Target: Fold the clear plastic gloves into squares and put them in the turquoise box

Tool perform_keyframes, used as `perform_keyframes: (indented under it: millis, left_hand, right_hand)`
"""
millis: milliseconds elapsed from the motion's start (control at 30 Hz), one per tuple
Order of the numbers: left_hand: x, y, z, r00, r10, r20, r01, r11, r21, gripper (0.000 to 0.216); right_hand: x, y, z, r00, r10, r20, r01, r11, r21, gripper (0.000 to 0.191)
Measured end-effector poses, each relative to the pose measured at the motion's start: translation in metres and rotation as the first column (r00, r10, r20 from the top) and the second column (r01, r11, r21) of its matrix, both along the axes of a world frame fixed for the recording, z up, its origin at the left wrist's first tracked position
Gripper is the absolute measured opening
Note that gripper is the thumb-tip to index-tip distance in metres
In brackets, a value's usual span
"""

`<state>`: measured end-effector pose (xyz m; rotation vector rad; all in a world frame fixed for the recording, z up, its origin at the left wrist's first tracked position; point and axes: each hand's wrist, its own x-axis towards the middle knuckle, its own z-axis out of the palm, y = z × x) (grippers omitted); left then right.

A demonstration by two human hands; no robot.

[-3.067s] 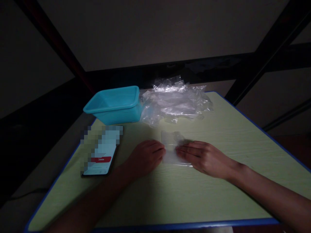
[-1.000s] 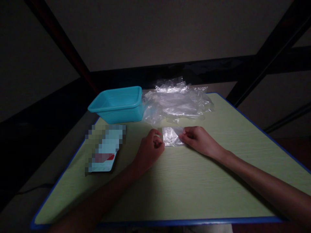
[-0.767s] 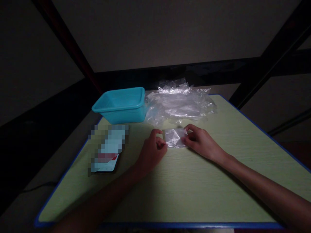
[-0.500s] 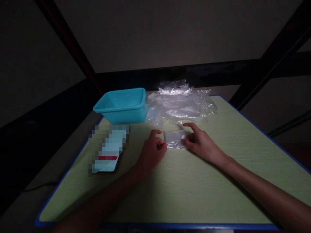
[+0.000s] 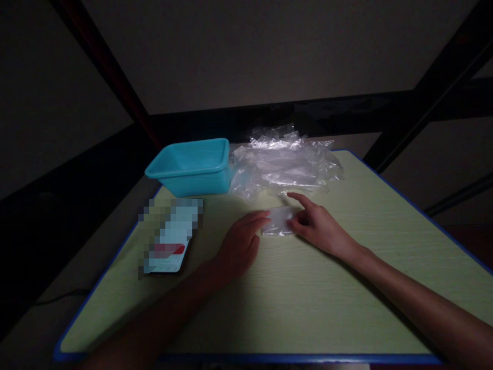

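Observation:
A small folded piece of clear plastic [image 5: 278, 221] lies flat on the pale green table [image 5: 308, 288]. My left hand [image 5: 241, 244] lies with fingers stretched out, their tips pressing the plastic's left edge. My right hand [image 5: 314, 223] rests on its right edge, forefinger extended and the other fingers curled against the plastic. Neither hand lifts it.
A turquoise plastic tub [image 5: 190, 167] stands at the table's back left. Beside it lies a heap of crumpled clear plastic bags [image 5: 283, 164]. A phone [image 5: 169, 239] with a lit screen lies near the left edge. Dark metal bars cross behind the table.
The plastic was folded smaller and carried farther up the table between both hands. In the last second my left hand's pinch opened into flat fingers pressing it down.

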<state>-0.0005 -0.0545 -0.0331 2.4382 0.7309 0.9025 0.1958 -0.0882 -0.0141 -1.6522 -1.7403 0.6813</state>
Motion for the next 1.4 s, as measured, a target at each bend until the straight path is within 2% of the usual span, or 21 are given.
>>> perform_keyframes:
  millis: [200, 600, 733, 933, 1167, 1400]
  left_hand:
    - [-0.002, 0.002, -0.006, 0.996, 0.012, -0.092, -0.009, 1.000, 0.029, 0.045]
    - [0.002, 0.002, -0.003, 0.988, 0.023, -0.154, -0.016, 0.999, 0.047, 0.045]
    - [-0.001, 0.005, -0.001, 0.971, -0.032, -0.237, 0.055, 0.995, 0.089, 0.047]
    - [-0.008, 0.007, 0.007, 0.901, -0.138, -0.411, 0.206, 0.971, 0.124, 0.056]
    - [-0.013, 0.007, 0.007, 0.867, -0.174, -0.467, 0.227, 0.972, 0.060, 0.060]
    - [-0.012, 0.005, 0.008, 0.864, -0.160, -0.478, 0.235, 0.967, 0.101, 0.058]
  right_hand:
    - [0.000, 0.001, 0.001, 1.000, 0.006, 0.025, -0.006, 1.000, 0.005, 0.062]
    - [0.000, 0.001, 0.002, 0.999, 0.006, 0.033, -0.006, 1.000, -0.003, 0.061]
    - [0.000, 0.000, 0.002, 1.000, 0.009, 0.026, -0.009, 1.000, -0.005, 0.060]
    - [0.000, 0.000, 0.000, 1.000, 0.014, 0.020, -0.014, 1.000, 0.003, 0.058]
    - [0.002, 0.000, -0.002, 1.000, 0.014, 0.019, -0.014, 1.000, 0.000, 0.058]
    - [0.001, -0.001, -0.002, 0.999, 0.025, 0.021, -0.025, 1.000, 0.011, 0.057]
